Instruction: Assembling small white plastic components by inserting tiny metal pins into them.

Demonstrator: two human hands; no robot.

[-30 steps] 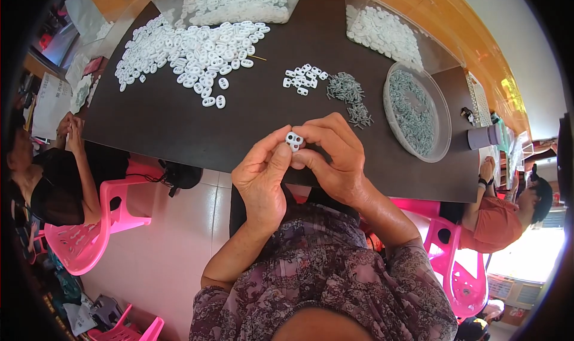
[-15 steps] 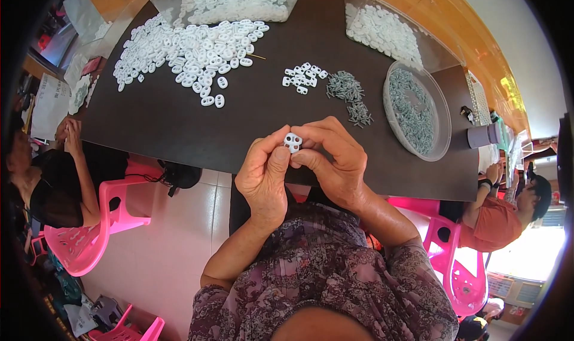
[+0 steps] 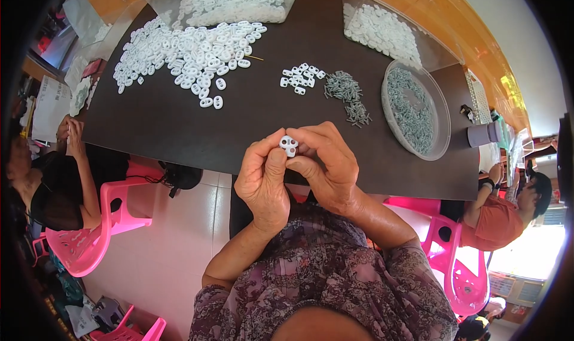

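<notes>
Between my fingertips, close to the table's near edge, is a small white plastic cord lock (image 3: 289, 143) with dark round holes. My left hand (image 3: 266, 188) pinches it with thumb and forefinger from the left. From the right, my right hand (image 3: 330, 167) grips it the same way, its fingers curled. Straight ahead lies a small group of white pieces with holes (image 3: 304, 77). Beside them, to the right, sit two heaps of small grey metal springs (image 3: 343, 87). A wide pile of white oval two-holed pieces (image 3: 197, 54) spreads over the far left.
A round clear tub (image 3: 443, 123) of springs stands at the right. Clear bins (image 3: 293, 0) of white parts stand along the back. A thin brass-coloured rod (image 3: 256, 58) lies by the pile. Co-workers (image 3: 60, 191) sit at both sides, near pink chairs (image 3: 107, 221). A grey cup (image 3: 483, 135) stands at the right.
Both hands have shifted slightly to the left with the cord lock. It now looks more compact, its two white parts closer together, and is turned a little.
</notes>
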